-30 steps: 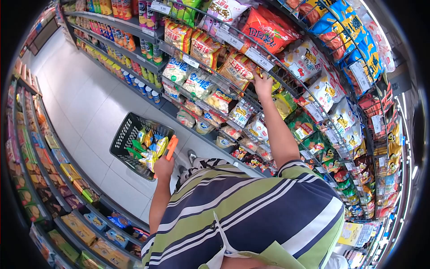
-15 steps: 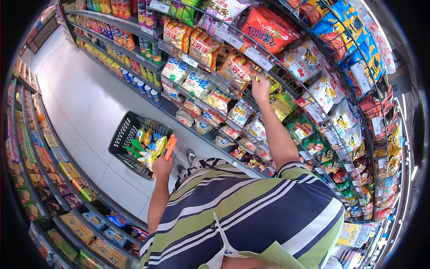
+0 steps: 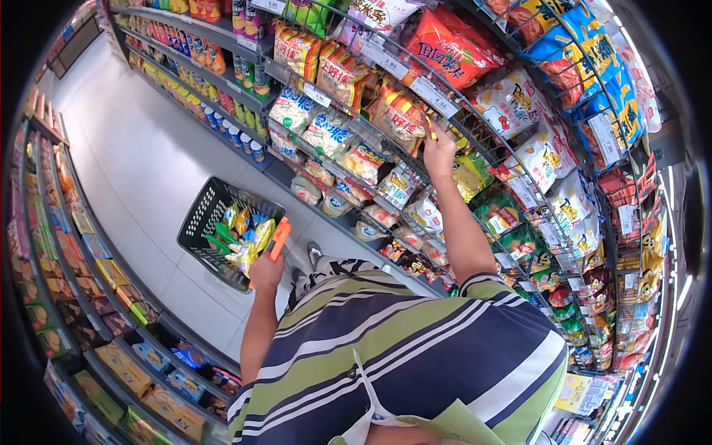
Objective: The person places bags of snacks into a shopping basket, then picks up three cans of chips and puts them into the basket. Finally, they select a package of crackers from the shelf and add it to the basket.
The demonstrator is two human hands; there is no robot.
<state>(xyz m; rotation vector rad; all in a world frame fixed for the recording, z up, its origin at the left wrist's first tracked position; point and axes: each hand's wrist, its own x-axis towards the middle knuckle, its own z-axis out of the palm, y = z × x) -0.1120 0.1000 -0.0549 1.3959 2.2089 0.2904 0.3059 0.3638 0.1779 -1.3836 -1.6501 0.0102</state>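
Observation:
My right hand [image 3: 440, 152] is raised to the snack shelf on the right, its fingers pinched on the edge of a red-and-yellow snack bag [image 3: 399, 117]. The bag sits behind the wire rail of its shelf, next to similar bags [image 3: 343, 78]. Low on the left, my left hand [image 3: 266, 272] is closed around the orange handle [image 3: 281, 236] of a black shopping basket [image 3: 194, 215]. Inside the basket lie several yellow, green and blue packets [image 3: 251, 236].
Price tags [image 3: 434, 96] hang on the wire shelf rails. White-and-red bags [image 3: 535, 152] and blue bags [image 3: 593, 52] fill the racks farther right. Another shelf of boxed goods [image 3: 122, 368] runs along the left. Pale floor tiles [image 3: 141, 163] lie between the shelves.
My right hand and the pinched snack bag have shifted slightly toward me, away from the shelf. The left hand still holds the basket, and the view has turned a little.

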